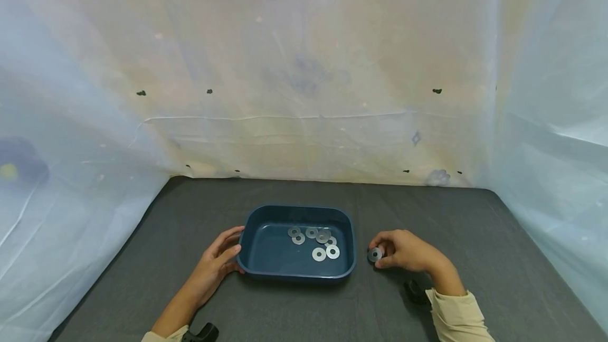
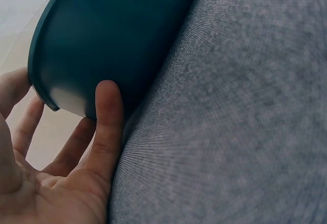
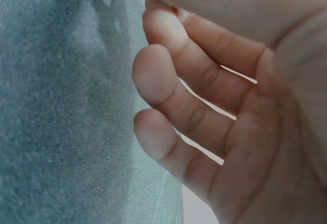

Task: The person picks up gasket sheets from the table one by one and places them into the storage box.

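From the head view, a dark blue tray (image 1: 296, 273) is seen in the middle of a grey table (image 1: 142, 257). Seven flat silver washers (image 1: 319, 254) are seen lying inside the tray, toward its far right part. The left end of the tray is touched by the left hand (image 1: 217, 263), with the fingers laid along the wall and the thumb near the rim. One more washer (image 1: 374, 254) is seen on the table just right of the tray. It is pinched by the fingertips of the right hand (image 1: 404, 251), whose fingers are curled around it. Pale sheets (image 1: 304, 94) are hung behind the table and at both sides.

From the left wrist view, the rounded outside wall of the tray (image 2: 112, 35) is seen close up. It is touched by the thumb (image 2: 108, 117), and the other fingers are spread loosely behind the corner. The grey table (image 2: 235, 122) is seen on the right.

From the right wrist view, three bent fingers (image 3: 168, 89) are seen close over the grey table (image 3: 61, 132). The washer is hidden here.
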Action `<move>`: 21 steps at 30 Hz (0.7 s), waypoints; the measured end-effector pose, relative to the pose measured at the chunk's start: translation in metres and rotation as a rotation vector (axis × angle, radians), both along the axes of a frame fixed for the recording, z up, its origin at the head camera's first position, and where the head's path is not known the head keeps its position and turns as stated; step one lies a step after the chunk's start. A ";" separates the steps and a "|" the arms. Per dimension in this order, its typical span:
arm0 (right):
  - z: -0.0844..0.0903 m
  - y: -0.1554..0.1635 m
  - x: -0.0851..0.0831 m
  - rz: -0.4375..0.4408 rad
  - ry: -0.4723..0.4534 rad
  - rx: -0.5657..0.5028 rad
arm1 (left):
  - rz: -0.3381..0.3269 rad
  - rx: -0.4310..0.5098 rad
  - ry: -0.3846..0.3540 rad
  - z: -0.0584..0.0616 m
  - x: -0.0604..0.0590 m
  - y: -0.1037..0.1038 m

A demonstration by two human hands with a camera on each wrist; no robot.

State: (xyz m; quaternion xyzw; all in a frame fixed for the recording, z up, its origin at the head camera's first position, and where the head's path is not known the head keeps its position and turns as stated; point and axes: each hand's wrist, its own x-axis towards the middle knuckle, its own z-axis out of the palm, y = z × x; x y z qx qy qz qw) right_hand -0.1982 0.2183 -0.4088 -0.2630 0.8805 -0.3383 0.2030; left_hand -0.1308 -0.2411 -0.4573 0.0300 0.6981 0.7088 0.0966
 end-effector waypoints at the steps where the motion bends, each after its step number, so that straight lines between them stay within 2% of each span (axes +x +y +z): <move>1: 0.000 0.000 0.000 -0.001 0.002 -0.001 | 0.001 -0.002 -0.001 0.000 0.000 0.000; 21: 0.003 0.005 0.000 -0.034 0.035 -0.023 | -0.011 0.005 0.008 0.000 0.000 -0.001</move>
